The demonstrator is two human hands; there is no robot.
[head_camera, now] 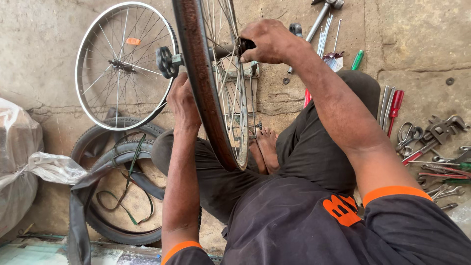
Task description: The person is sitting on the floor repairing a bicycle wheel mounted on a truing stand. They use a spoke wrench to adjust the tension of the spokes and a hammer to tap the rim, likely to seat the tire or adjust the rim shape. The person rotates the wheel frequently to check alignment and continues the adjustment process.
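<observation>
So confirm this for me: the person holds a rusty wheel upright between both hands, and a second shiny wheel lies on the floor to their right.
Not quite. The head view shows the shiny wheel on the floor to the person's left, not right. The rest stands: the left hand and right hand hold the rusty wheel upright.

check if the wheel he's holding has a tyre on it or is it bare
Bare. The held wheel shows a rusty brown rim with no rubber on it; loose black tyres lie on the floor beside the left hand.
</observation>
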